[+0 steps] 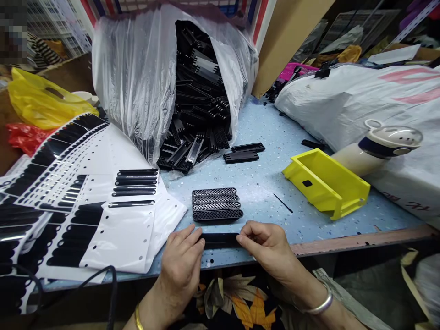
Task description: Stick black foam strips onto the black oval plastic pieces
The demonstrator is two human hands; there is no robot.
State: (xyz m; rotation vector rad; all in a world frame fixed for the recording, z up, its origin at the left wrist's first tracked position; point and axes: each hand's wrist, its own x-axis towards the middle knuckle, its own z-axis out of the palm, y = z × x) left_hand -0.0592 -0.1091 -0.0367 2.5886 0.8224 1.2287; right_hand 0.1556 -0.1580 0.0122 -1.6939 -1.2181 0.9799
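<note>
A flat black strip point(221, 240) lies across the table's front edge between my two hands. My left hand point(183, 256) has its fingers closed together on the strip's left end. My right hand point(264, 243) pinches the right end between thumb and fingers. Just beyond the strip, several black textured bars point(216, 204) sit side by side in a block. To the left, white sheets point(127, 238) carry black adhesive strips point(134, 189), some of them peeled away. Two more black pieces point(241, 157) rest near the bag.
An open plastic bag point(134, 78) full of black parts stands at the back. On the right are a yellow bin point(323, 183), a beige bottle point(374, 149) and a big white sack point(343, 96). A thin black stick point(283, 203) lies left of the bin.
</note>
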